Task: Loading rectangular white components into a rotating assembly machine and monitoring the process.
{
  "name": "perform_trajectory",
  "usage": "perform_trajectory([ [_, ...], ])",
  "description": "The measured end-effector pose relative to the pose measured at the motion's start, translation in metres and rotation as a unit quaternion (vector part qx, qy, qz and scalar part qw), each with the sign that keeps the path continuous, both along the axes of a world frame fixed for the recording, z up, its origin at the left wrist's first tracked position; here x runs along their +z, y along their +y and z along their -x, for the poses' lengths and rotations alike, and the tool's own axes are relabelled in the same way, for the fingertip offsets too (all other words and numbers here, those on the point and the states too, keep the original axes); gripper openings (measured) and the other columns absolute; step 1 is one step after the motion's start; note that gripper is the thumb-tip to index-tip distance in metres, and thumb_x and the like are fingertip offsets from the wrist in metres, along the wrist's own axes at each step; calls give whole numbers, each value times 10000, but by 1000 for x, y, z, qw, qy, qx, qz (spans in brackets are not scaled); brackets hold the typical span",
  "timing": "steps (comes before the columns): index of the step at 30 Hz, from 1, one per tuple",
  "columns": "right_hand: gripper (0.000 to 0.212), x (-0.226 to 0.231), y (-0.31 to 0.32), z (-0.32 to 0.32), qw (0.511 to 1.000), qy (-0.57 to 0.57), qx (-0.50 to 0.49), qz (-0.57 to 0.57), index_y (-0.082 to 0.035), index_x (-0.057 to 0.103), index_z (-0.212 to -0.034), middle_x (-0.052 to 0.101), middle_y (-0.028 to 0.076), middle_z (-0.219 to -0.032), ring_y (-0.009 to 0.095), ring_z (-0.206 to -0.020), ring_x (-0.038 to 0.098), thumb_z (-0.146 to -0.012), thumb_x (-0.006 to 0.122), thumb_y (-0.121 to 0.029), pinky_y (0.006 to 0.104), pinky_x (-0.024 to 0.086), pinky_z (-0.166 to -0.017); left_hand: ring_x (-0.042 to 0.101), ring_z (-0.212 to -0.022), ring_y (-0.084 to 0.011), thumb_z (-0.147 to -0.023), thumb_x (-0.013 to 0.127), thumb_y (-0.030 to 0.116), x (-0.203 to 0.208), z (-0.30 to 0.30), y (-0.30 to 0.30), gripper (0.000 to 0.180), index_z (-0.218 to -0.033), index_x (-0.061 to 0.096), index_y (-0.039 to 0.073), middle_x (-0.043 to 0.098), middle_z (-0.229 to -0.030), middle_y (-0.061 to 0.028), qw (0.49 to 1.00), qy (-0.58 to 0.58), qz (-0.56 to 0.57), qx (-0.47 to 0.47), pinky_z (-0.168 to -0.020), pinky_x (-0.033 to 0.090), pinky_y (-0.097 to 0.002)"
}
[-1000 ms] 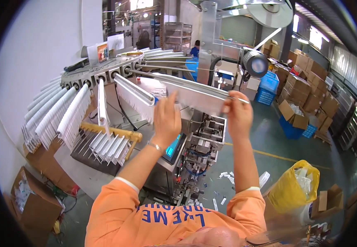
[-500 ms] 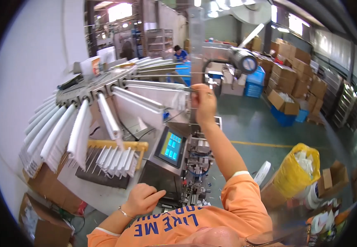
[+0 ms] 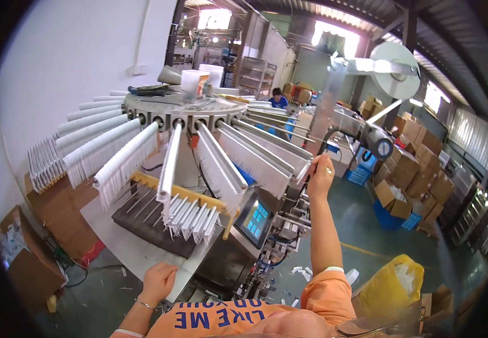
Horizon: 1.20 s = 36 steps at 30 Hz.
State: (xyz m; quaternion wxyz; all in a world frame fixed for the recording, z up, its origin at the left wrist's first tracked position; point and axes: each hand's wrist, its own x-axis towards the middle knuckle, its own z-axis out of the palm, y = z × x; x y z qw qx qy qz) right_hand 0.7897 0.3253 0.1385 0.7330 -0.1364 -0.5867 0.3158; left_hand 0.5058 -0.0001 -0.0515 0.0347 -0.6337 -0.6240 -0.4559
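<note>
A round machine head [image 3: 171, 106] carries many metal arms, several hung with white, fringed strips [image 3: 106, 146]. My raised right hand [image 3: 321, 172] is closed at the outer end of an arm with a white sheet-like strip [image 3: 261, 160]; whatever is between the fingers is hidden. Low at the left, my left hand [image 3: 159, 280] is loosely curled with nothing visible in it, close to the front edge of the white worktable [image 3: 106, 225]. On that table stands a yellow rack [image 3: 185, 194], its thin rods partly hung with white strips [image 3: 190, 217].
A lit touch screen [image 3: 253, 219] tilts beside the rack, with machine parts [image 3: 283, 231] to its right. A post with a white reel [image 3: 395, 70] rises beyond my right hand. Cardboard boxes [image 3: 418, 158] and a yellow bag [image 3: 390, 287] stand right. Someone in blue [image 3: 278, 101] sits far back.
The view has shifted, showing more of the machine head. My left hand has moved left from beside the screen housing and its fingers have curled. My right hand remains at an arm's outer end.
</note>
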Motion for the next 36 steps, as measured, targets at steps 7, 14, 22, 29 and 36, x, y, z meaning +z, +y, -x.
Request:
perform_trajectory([
  [7,371,7,-8,2,996,66,36,45,-88,486,-625,366,-37,-481,44,-392,315,-910,462,-323,195,223,-356,547,-614,-287,-721,564,49,-4,1,2,75,-775,617,44,552,-673,-104,999,-40,-7,-2,-543,432,-348],
  [14,377,1,2,-4,995,81,15,49,-85,482,-632,375,-27,-509,52,-414,300,-915,447,-332,198,212,-380,534,-602,-294,-727,550,23,-6,4,4,70,-768,605,14,541,-662,-126,997,-76,-18,-7,-540,419,-347],
  [22,374,-1,-5,-11,994,75,48,56,-95,458,-658,358,-20,-516,70,-412,287,-908,444,-373,209,227,-387,530,-597,-281,-729,543,11,-6,6,6,70,-770,598,4,540,-663,-127,996,-86,-26,-15,-535,412,-336],
  [29,440,-7,-34,-87,977,182,42,99,-109,444,-598,357,-28,-489,73,-394,317,-904,418,-424,215,247,-377,521,-588,-269,-733,534,-3,-3,6,2,71,-770,595,0,538,-660,-121,995,-96,-24,-24,-533,405,-324],
  [36,415,-62,-92,-212,920,375,20,114,-162,424,-594,374,-50,-540,58,-444,320,-879,446,-463,205,296,-423,528,-602,-265,-736,534,-2,-1,2,2,80,-781,599,-2,545,-669,-118,996,-82,7,-14,-547,414,-325],
])
